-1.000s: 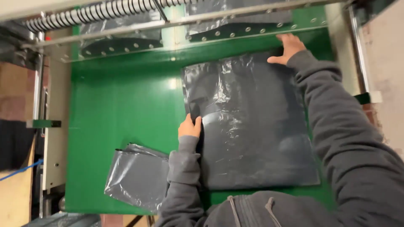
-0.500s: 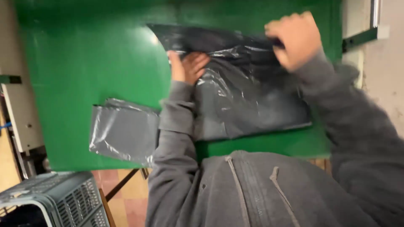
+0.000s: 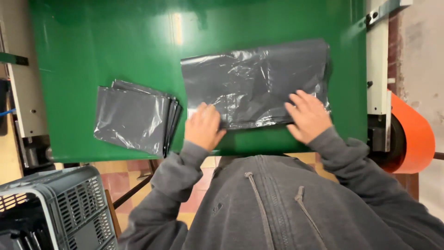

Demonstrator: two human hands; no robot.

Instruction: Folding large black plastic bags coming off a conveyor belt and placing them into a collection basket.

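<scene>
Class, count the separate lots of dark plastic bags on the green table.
2: one folded bag under both hands, and a stack of folded bags left of it; the stack's own number cannot be told.

The person wears a grey zipped hoodie with two drawstrings and long ribbed-cuff sleeves.

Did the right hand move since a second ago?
Yes. The right hand came from the big grey bag's far edge to its near edge, by the green table's front.
</scene>
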